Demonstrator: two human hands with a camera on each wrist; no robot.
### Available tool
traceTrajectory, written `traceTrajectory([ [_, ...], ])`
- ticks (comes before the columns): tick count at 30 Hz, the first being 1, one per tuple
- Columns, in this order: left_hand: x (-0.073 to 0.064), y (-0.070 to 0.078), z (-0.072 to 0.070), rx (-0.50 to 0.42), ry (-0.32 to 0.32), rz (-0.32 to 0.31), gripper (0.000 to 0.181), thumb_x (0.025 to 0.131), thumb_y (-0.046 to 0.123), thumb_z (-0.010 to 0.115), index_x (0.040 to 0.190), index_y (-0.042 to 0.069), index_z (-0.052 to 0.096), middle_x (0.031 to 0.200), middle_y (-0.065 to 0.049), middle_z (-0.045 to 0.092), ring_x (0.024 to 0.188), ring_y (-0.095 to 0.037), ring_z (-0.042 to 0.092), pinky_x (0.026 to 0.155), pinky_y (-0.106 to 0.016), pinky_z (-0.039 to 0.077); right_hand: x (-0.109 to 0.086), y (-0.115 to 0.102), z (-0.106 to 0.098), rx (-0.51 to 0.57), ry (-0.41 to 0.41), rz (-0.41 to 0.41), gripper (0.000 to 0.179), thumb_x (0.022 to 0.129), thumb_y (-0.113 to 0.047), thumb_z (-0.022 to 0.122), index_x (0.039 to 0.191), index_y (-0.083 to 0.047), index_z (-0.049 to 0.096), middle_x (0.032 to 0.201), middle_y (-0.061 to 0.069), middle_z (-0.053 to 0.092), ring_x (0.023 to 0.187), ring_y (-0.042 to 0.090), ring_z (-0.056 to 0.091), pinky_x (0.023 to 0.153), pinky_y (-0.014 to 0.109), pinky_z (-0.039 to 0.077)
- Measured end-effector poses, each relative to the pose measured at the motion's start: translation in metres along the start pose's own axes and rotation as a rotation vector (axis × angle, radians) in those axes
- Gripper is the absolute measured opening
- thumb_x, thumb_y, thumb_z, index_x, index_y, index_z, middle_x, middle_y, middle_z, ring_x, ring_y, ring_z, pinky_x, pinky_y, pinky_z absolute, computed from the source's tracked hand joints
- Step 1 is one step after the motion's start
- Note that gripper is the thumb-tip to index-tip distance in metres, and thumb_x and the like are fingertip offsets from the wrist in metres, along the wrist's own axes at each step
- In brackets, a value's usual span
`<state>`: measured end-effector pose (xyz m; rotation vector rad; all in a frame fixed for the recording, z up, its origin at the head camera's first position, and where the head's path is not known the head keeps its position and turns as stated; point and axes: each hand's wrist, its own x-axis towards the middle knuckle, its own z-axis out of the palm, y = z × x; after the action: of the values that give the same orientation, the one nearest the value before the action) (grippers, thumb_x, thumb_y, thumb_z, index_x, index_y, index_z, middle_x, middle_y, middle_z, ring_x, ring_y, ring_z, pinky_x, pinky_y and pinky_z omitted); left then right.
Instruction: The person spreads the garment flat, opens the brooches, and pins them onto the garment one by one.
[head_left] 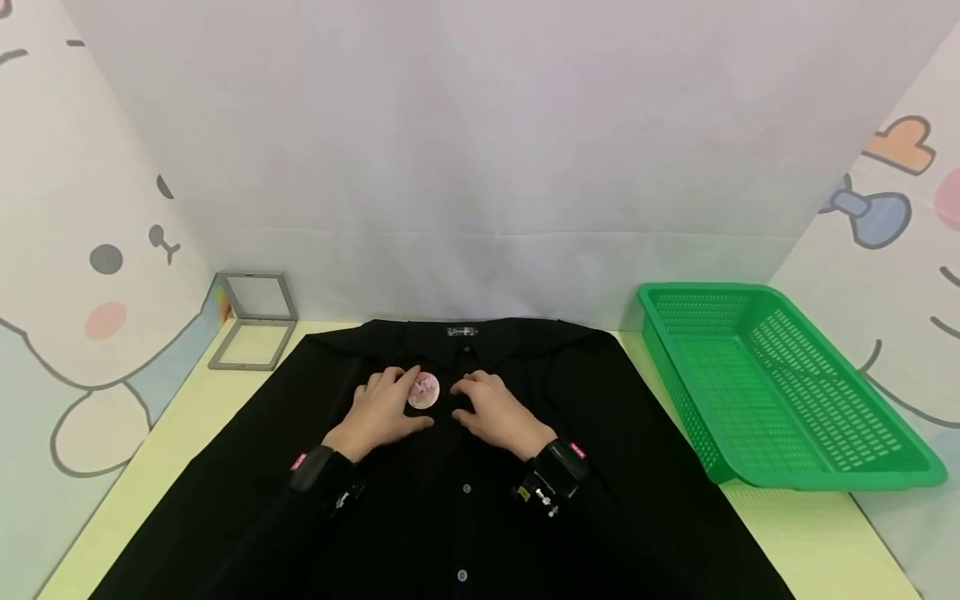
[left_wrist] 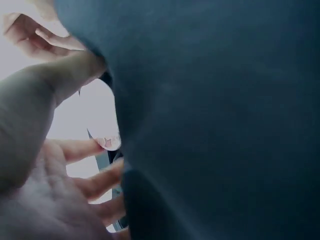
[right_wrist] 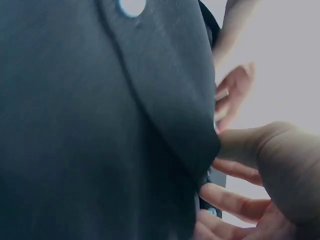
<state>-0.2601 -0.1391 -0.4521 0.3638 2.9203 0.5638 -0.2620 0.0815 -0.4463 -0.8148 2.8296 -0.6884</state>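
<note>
A black button-up shirt (head_left: 600, 467) lies spread out, collar at the far end. On its chest, left of the button strip, sits a round pink badge (head_left: 423, 391) with a floral-looking print. My left hand (head_left: 377, 412) rests beside it, fingers spread, the index fingertip right at the badge's rim. In the left wrist view the badge (left_wrist: 100, 107) shows overexposed between thumb and fingers. Across the button strip, my right hand (head_left: 497, 413) rests low over the cloth, fingers loosely bent with nothing visible between them. The right wrist view shows its thumb (right_wrist: 240, 145) right at the fabric.
At the back left, a grey square frame box (head_left: 253, 322) stands with its lid up. A green plastic basket (head_left: 678, 400) is on the right side of the pale yellow table (head_left: 817, 533). White cloth (head_left: 480, 167) hangs behind, with cartoon-printed panels on both sides.
</note>
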Motion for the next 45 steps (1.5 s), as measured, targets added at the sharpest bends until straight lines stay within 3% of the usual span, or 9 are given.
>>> traceTrajectory([
  [7, -0.034, -0.016, -0.001, -0.036, -0.119, -0.006, 0.111, 0.088, 0.057, 0.076, 0.162, -0.004, 0.021, 0.166, -0.035, 0.013, 0.153, -0.055, 0.016, 0.119, -0.073, 0.021, -0.041, 0.012, -0.012, 0.031, -0.095, 0.147, 0.072, 0.098, -0.045, 0.069, 0.154, -0.006, 0.045, 0.158, 0.024, 0.04, 0.148, 0.043, 0.037, 0.117, 0.057, 0.038],
  [13, -0.077, -0.02, -0.004, -0.028, -0.132, 0.026, 0.117, 0.083, 0.061, 0.079, 0.158, -0.01, 0.025, 0.164, -0.04, 0.012, 0.15, -0.061, 0.014, 0.116, -0.076, 0.021, -0.097, 0.009, -0.024, 0.069, -0.249, 0.253, 0.095, 0.091, -0.044, 0.079, 0.161, -0.003, 0.03, 0.167, 0.03, 0.02, 0.154, 0.054, 0.017, 0.121, 0.066, 0.027],
  [21, -0.123, -0.017, -0.005, -0.296, -0.314, 0.059, 0.129, 0.077, 0.059, 0.085, 0.163, -0.003, 0.012, 0.169, -0.032, -0.004, 0.153, -0.058, 0.0, 0.117, -0.078, 0.009, -0.167, 0.009, -0.039, 0.157, -0.412, 0.447, 0.125, 0.078, -0.043, 0.09, 0.165, -0.003, 0.01, 0.169, 0.031, 0.005, 0.154, 0.056, 0.008, 0.12, 0.068, 0.024],
  [29, -0.15, -0.031, -0.005, -0.214, -0.37, 0.028, 0.141, 0.064, 0.058, 0.093, 0.164, -0.002, 0.014, 0.169, -0.031, -0.005, 0.155, -0.055, 0.001, 0.119, -0.076, 0.008, -0.198, 0.057, -0.002, 0.004, -0.478, 0.38, 0.137, 0.067, -0.063, 0.09, 0.161, 0.005, 0.018, 0.169, 0.031, 0.005, 0.154, 0.055, 0.01, 0.118, 0.071, 0.024],
  [34, -0.147, -0.033, -0.023, -0.173, -0.425, -0.051, 0.13, 0.069, 0.056, 0.091, 0.163, 0.001, 0.021, 0.169, -0.029, 0.01, 0.155, -0.052, 0.016, 0.119, -0.072, 0.021, -0.192, 0.046, -0.022, 0.002, -0.479, 0.347, 0.116, 0.075, -0.058, 0.087, 0.158, 0.003, 0.033, 0.165, 0.028, 0.026, 0.15, 0.052, 0.029, 0.114, 0.066, 0.035],
  [38, -0.125, -0.035, -0.043, -0.143, -0.167, 0.011, 0.09, 0.086, 0.046, 0.082, 0.152, -0.002, 0.045, 0.154, -0.027, 0.047, 0.139, -0.047, 0.049, 0.108, -0.064, 0.044, -0.165, 0.03, -0.06, 0.028, -0.293, 0.309, 0.074, 0.088, -0.041, 0.081, 0.144, -0.001, 0.055, 0.145, 0.023, 0.057, 0.13, 0.043, 0.058, 0.1, 0.058, 0.051],
  [41, -0.099, -0.043, -0.051, -0.052, 0.076, 0.083, 0.07, 0.094, 0.039, 0.075, 0.143, -0.006, 0.054, 0.144, -0.031, 0.054, 0.13, -0.051, 0.054, 0.104, -0.065, 0.046, -0.137, 0.033, -0.076, -0.036, -0.158, 0.246, 0.061, 0.095, -0.033, 0.075, 0.143, -0.001, 0.055, 0.142, 0.025, 0.057, 0.126, 0.045, 0.058, 0.1, 0.059, 0.051],
  [43, -0.08, -0.049, -0.05, -0.031, 0.109, 0.077, 0.07, 0.097, 0.038, 0.071, 0.144, -0.008, 0.051, 0.147, -0.037, 0.047, 0.135, -0.057, 0.046, 0.108, -0.069, 0.04, -0.121, 0.042, -0.076, -0.086, -0.119, 0.242, 0.064, 0.098, -0.031, 0.072, 0.148, 0.001, 0.049, 0.149, 0.03, 0.048, 0.135, 0.05, 0.05, 0.106, 0.06, 0.046],
  [45, -0.063, -0.055, -0.044, -0.055, 0.054, 0.043, 0.075, 0.097, 0.04, 0.069, 0.146, -0.012, 0.047, 0.151, -0.042, 0.038, 0.14, -0.062, 0.036, 0.111, -0.073, 0.033, -0.106, 0.053, -0.072, -0.102, -0.137, 0.262, 0.069, 0.1, -0.033, 0.069, 0.153, 0.002, 0.042, 0.156, 0.034, 0.038, 0.141, 0.055, 0.039, 0.111, 0.063, 0.041],
])
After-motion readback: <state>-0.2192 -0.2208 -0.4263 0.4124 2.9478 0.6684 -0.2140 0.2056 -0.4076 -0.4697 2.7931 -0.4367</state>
